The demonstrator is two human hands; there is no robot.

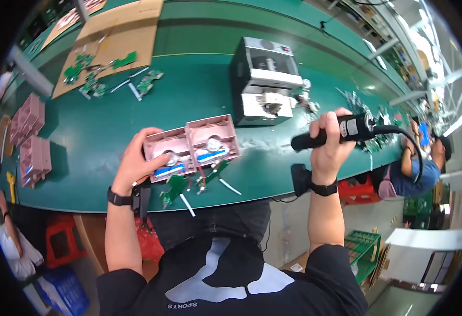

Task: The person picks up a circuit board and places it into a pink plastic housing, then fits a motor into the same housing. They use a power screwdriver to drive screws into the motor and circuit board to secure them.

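My left hand grips the left end of a pink plastic housing, its thumb inside by a round silver part. A second pink housing sits against it on the right. Each holds a blue cylindrical cell, and wires run out to green circuit boards with white strips at the near table edge. Raised to the right, my right hand is closed round a black electric screwdriver, apart from the housings. A thick black cable leaves its right end; its tip is hard to make out.
A grey-and-black benchtop machine stands behind the housings. More pink housings are at the left, with circuit boards on cardboard at the back left. Loose parts lie at the right, near a co-worker in blue.
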